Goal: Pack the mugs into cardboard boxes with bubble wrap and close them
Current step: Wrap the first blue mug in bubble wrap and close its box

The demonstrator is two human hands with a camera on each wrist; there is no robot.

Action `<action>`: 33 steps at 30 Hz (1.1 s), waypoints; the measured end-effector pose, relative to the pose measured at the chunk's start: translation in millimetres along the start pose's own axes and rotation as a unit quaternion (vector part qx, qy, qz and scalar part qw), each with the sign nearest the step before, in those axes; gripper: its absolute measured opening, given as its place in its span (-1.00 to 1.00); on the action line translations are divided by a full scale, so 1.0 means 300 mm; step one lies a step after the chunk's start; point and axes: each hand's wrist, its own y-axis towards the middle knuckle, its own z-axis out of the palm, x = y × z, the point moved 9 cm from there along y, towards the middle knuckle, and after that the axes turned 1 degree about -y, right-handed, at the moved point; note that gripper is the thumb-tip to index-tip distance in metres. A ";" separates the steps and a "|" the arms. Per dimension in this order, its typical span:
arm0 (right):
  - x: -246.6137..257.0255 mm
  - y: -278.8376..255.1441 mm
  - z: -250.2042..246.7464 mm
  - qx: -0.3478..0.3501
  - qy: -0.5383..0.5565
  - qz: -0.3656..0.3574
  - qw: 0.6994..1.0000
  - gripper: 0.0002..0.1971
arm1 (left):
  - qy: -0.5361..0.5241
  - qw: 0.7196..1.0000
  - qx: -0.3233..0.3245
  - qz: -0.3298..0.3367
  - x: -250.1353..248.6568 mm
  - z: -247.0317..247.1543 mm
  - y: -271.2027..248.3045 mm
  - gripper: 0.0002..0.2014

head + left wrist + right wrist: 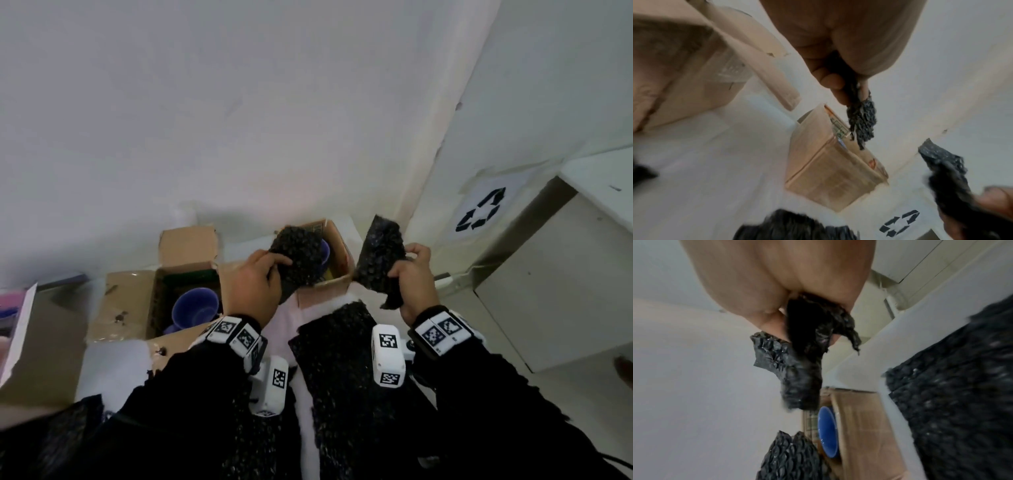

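My left hand [260, 277] grips a piece of black bubble wrap [301, 260] above the small open cardboard box [337, 255], where a blue mug [324, 251] shows by the wrap's edge. My right hand [412, 274] holds a second piece of black bubble wrap [378, 257] up, just right of that box. In the left wrist view the fingers [830, 81] pinch the wrap [861, 120] over the box [834, 165]. The right wrist view shows its wrap [797, 369] hanging above the mug [827, 431]. A larger open box [137, 301] on the left holds another blue mug [195, 308].
A long strip of black bubble wrap [342, 359] lies on the white table between my forearms. A white wall stands close behind the boxes. A recycling sign [483, 212] and a grey cabinet [555, 274] are at right. A pink item [10, 305] sits far left.
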 end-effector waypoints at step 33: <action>0.019 0.182 0.543 0.147 -0.709 -0.374 0.580 -0.77 | 0.124 0.991 0.045 0.001 0.075 0.130 0.138 -0.90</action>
